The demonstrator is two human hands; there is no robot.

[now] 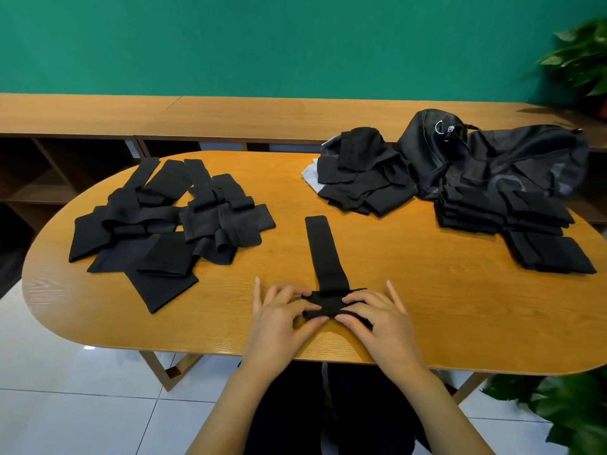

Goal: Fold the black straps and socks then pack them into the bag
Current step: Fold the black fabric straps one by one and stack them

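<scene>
A long black strap (323, 251) lies on the oval wooden table (427, 307), running away from me. Its near end is rolled or folded into a small bundle. My left hand (282, 316) and my right hand (374, 315) pinch that bundle from either side with curled fingers and thumbs. A loose heap of unfolded black straps (170, 221) covers the table's left side. At the back right lies the black bag (492, 159), with a heap of black socks (364, 175) to its left and folded black pieces (512, 218) stacked in front of it.
A long wooden shelf unit (197, 116) runs behind the table against a green wall. Potted plants stand at the far right (581, 57) and at the near right corner (565, 408). White floor tiles show below the table's near edge.
</scene>
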